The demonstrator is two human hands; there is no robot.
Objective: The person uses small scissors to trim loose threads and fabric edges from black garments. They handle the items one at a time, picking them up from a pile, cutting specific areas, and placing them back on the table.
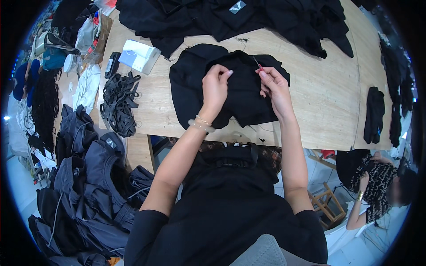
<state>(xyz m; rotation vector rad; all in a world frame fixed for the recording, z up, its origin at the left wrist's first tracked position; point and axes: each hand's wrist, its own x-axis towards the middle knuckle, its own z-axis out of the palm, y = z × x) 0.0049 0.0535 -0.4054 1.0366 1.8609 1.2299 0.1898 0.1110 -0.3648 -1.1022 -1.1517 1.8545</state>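
Observation:
A black garment (246, 104), which looks like shorts, lies spread on the wooden table in front of me. My left hand (215, 91) is closed in a pinch on its cloth near the upper edge, with a pale bracelet at the wrist. At the right part of the same garment, my right hand (276, 88) grips a small pair of scissors (257, 62). Their thin metal blades point up and left over the cloth. Part of the reddish handle shows between the fingers.
Black garments (213, 22) are heaped across the table's far side. Left lie a white box (139, 56), a black strap bundle (120, 103) and dark clothes (88, 177). A folded black piece (374, 115) is at right. Another person (377, 186) sits beyond a wooden stool (328, 205).

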